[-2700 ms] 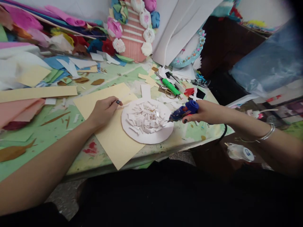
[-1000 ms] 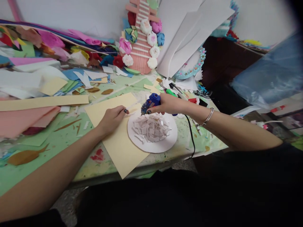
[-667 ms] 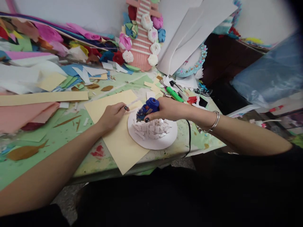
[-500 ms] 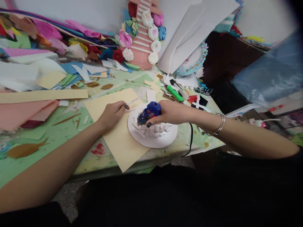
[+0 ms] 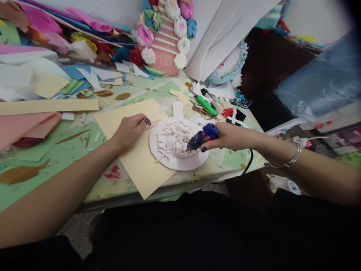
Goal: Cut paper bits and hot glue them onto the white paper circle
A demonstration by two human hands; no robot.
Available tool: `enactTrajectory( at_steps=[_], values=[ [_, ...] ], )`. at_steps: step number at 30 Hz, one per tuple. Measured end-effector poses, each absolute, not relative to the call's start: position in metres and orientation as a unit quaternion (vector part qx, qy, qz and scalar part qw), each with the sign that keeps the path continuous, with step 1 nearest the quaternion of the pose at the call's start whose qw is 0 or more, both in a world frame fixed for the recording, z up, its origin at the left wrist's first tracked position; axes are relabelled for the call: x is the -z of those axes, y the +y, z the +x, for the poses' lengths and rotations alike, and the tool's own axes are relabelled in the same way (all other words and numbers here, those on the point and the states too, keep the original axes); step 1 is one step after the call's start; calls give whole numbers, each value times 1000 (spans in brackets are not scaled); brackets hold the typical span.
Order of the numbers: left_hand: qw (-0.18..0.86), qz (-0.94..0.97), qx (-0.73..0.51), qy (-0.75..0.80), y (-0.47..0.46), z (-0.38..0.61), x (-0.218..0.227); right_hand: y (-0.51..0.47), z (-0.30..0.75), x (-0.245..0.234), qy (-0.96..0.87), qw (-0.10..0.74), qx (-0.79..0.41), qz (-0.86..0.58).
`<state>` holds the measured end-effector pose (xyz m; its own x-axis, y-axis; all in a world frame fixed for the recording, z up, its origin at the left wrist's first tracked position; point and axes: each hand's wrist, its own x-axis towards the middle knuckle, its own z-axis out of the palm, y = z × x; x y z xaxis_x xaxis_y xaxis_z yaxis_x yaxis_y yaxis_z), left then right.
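My right hand (image 5: 225,137) is wrapped around a blue glue gun (image 5: 209,132), its tip low over the heap of small white paper pieces (image 5: 172,139). They lie on a white oval card (image 5: 186,165) with a short tab at its far side. At the card's left edge, my left hand (image 5: 132,130) is closed, thumb and finger pinching a thin white paper strip (image 5: 153,124). Beneath this hand and partly under the card is a cream paper sheet (image 5: 143,177). A black cord (image 5: 249,163) hangs below my right wrist.
A green-handled cutter (image 5: 206,105) lies among scraps beyond the card. Behind stands a pink guitar-shaped piece (image 5: 165,56) with paper flowers. Coloured paper (image 5: 31,84) is piled at the left. The table's front edge (image 5: 118,203) is close to my body.
My right hand has moved the glue gun right, from above the middle of the paper pieces to their right side, uncovering more of them. My left hand stays by the card's edge.
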<state>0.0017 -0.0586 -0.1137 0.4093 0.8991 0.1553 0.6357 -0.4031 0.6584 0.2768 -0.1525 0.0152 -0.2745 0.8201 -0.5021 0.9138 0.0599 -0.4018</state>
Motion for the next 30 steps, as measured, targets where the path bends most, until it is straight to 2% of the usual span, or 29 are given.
enactTrajectory(
  at_steps=[9,17,23,30],
  values=[
    [264,801,-270,465,-81,3,95,-156,315,-16,691,42,335,640],
    [319,856,-153,378,-124,2,98,-153,331,-16,680,-28,310,664],
    [319,861,-140,371,-124,4,101,-142,330,-20,686,-60,301,660],
    [305,867,-146,366,-103,4,92,-139,322,-24,710,-57,316,627]
  ],
)
